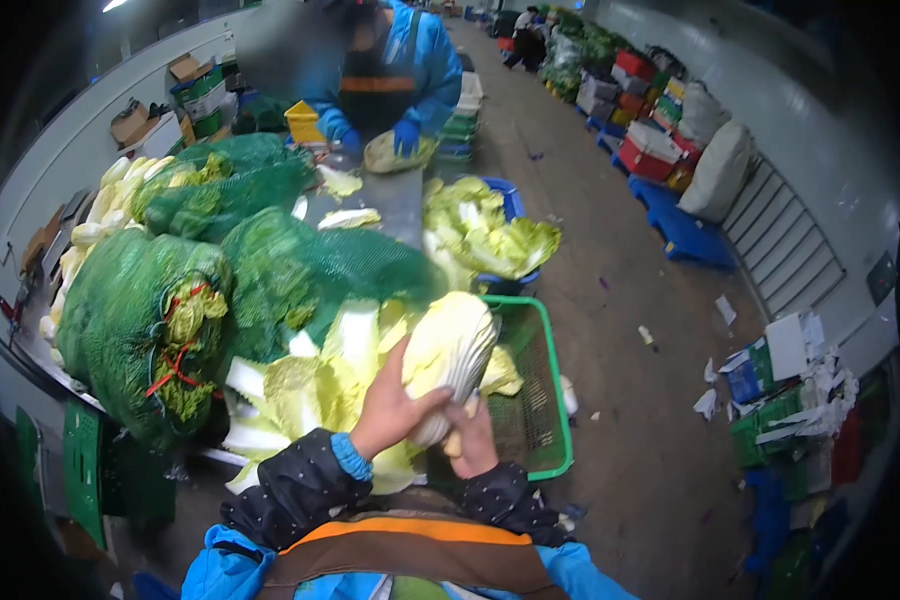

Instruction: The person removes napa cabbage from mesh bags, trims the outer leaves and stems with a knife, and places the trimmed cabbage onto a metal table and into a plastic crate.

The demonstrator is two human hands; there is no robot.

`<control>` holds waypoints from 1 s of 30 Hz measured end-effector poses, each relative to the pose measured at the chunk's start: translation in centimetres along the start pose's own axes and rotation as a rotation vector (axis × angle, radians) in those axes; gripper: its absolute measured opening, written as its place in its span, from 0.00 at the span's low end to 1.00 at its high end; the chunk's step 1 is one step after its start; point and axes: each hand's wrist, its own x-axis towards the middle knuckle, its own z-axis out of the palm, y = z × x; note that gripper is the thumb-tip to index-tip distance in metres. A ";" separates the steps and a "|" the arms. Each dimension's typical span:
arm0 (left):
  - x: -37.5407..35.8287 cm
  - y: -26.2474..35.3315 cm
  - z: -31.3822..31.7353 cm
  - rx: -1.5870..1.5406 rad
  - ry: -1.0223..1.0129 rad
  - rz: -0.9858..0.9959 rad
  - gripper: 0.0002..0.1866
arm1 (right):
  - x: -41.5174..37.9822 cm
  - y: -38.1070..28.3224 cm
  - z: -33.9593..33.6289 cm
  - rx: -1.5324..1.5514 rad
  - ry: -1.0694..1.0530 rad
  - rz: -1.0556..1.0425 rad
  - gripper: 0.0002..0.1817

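Observation:
A napa cabbage (452, 345), pale yellow with white ribs, is held upright and slightly tilted in front of my body. My left hand (395, 408) is closed around its left side near the base, thumb across the front. At the lower right of the cabbage is my right hand (473, 440), its fingers closed and partly hidden. A small tan piece shows in that hand; I cannot make out what it is. Loose cabbage leaves (305, 395) lie on the table just left of my hands. Below and right of the cabbage stands a green plastic basket (560, 400).
Green mesh sacks of cabbage (135, 320) fill the table's left side. A blue tub (515, 205) heaped with leaves stands beyond the basket. Across the table, a person in blue gloves (406, 138) handles another cabbage. Blue pallets (695, 235) and crates line the right wall.

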 end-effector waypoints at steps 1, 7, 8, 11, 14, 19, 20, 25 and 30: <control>-0.3 0.1 0.2 0.049 0.059 0.060 0.54 | -0.1 -0.1 0.3 0.035 0.063 0.010 0.25; -1.2 0.2 0.0 0.217 0.149 0.219 0.53 | -1.0 -1.7 1.3 -0.105 0.237 -0.072 0.27; -0.4 0.2 -0.7 0.226 0.158 0.202 0.53 | -1.0 -2.5 0.3 -0.183 0.142 -0.072 0.32; 0.8 -0.2 -2.2 -0.601 -0.170 -0.164 0.40 | 0.6 -1.1 -2.1 0.184 -0.031 0.059 0.30; -0.3 -0.3 -1.0 -0.056 -0.032 -0.104 0.40 | 1.6 0.6 -1.9 0.174 0.015 0.202 0.24; -1.6 -0.4 -0.2 0.126 0.129 -0.087 0.33 | 0.2 2.0 -1.0 0.219 0.067 0.192 0.22; -1.8 -0.9 -0.1 0.127 0.132 -0.089 0.33 | 0.2 2.0 -1.1 0.212 0.062 0.222 0.22; -1.9 -2.9 -0.4 -0.130 0.201 -0.135 0.26 | 0.0 3.1 -1.6 0.242 0.079 0.219 0.24; -0.5 -2.6 -1.5 0.128 0.225 -0.055 0.25 | 0.4 2.2 -3.0 0.118 0.015 0.206 0.25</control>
